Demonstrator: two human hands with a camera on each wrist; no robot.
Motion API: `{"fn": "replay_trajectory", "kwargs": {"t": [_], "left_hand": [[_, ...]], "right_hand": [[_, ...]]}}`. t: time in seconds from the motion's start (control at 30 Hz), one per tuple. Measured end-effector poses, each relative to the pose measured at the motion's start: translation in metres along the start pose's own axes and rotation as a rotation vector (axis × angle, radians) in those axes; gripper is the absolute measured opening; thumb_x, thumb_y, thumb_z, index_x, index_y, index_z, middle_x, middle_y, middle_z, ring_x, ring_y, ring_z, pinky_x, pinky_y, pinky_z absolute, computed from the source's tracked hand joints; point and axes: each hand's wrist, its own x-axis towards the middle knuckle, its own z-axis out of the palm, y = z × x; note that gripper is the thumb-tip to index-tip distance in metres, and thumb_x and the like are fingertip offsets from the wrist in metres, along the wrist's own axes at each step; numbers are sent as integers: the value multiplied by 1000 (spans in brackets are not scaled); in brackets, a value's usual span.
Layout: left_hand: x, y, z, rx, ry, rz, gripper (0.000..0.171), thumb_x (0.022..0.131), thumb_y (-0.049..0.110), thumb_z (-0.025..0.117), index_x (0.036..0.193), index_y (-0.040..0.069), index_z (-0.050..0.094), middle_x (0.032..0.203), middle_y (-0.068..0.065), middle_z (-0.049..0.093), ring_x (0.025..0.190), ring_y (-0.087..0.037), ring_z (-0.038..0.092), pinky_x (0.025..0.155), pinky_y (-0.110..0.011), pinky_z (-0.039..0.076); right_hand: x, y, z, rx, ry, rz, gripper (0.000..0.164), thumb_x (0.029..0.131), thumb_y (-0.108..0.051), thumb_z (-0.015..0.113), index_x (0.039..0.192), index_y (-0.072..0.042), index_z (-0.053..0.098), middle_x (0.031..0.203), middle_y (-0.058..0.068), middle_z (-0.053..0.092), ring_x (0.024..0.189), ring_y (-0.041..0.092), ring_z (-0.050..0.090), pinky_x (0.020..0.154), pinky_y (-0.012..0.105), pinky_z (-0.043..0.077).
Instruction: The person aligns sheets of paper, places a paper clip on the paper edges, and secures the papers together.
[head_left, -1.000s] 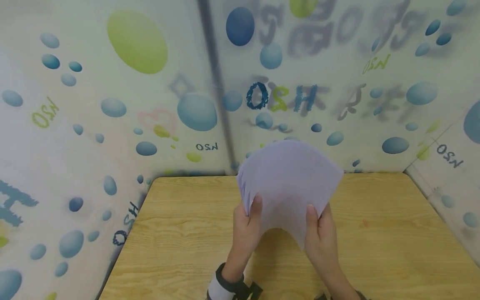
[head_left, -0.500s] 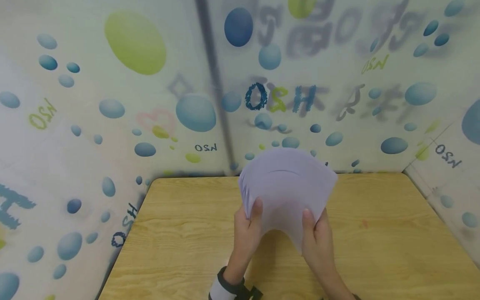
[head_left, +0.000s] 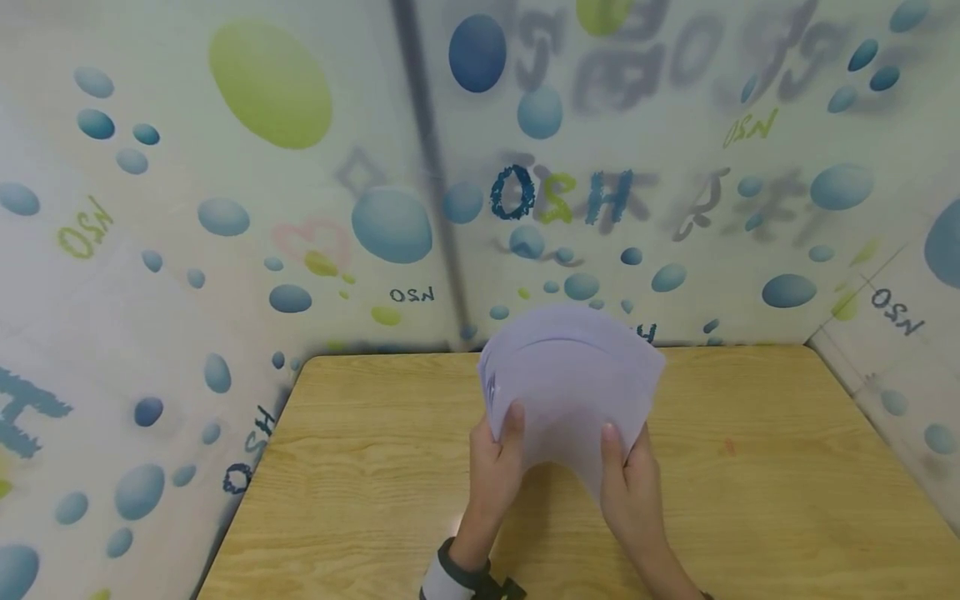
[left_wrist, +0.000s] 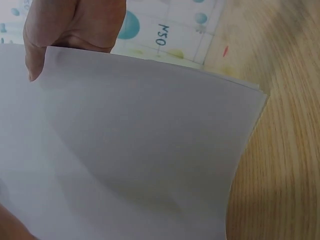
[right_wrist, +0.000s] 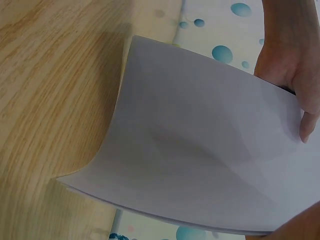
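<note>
A stack of white paper sheets [head_left: 566,392] is held up over the table between both hands, bowed so that its middle arches. My left hand [head_left: 493,462] grips its left edge, thumb on the near face and fingers behind. On the opposite edge my right hand [head_left: 633,492] grips in the same manner. Along the top and the left side the sheet edges are slightly fanned. The left wrist view shows the sheets [left_wrist: 150,130] large, with the right hand [left_wrist: 75,25] at the far edge. In the right wrist view the left hand [right_wrist: 290,65] pinches the far edge of the stack.
The wooden table [head_left: 360,467] spreads beneath the hands, with a small reddish mark [head_left: 729,447] on its right side. Behind it and at both sides stand white walls [head_left: 375,150] printed with blue and green dots and letters. A dark strap with a device [head_left: 480,575] circles the left wrist.
The paper stack has come down a little and bows more. My right hand has moved left and slightly down, closer to the left hand. Stepped sheet edges now show near the top.
</note>
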Motion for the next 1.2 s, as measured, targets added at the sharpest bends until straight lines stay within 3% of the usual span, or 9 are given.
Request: {"fn": "replay_trajectory", "kwargs": {"t": [0.17,0.53,0.7,0.93,1.2], "left_hand": [[-1,-2,0,8,10,10,22,97,-6,48,76,2,43,69,4,37,64,-9,43,56,-27,37],[-4,-5,0,2,18,-34,19,97,-6,49,79,-1,48,72,2,39,69,-13,46,61,-28,39],[-5,-9,0,-12,11,-56,18,98,-5,48,80,-1,48,72,-2,42,69,-21,49,63,-29,40],[-10,-17,0,-37,-11,-58,15,99,-4,46,87,-11,51,79,-26,52,75,-47,54,67,-31,46],[-13,-22,-1,-18,1,-59,13,98,-6,48,88,-11,54,83,-22,58,78,-33,59,70,-32,49]], "right_hand": [[0,3,0,13,-27,18,29,104,-8,40,133,-6,43,114,11,61,99,30,62,76,32,53],[-2,7,2,-11,-3,56,27,104,-7,43,130,-4,45,114,11,61,100,28,62,75,34,54],[-4,9,3,-15,-2,63,27,104,-7,43,130,-4,45,115,11,61,101,28,62,76,35,54],[-7,16,3,-8,0,77,27,104,-8,44,130,-4,46,116,11,62,102,26,62,77,38,54],[-8,6,5,-42,5,93,24,103,-4,43,126,2,46,112,14,63,98,31,63,76,33,53]]}}
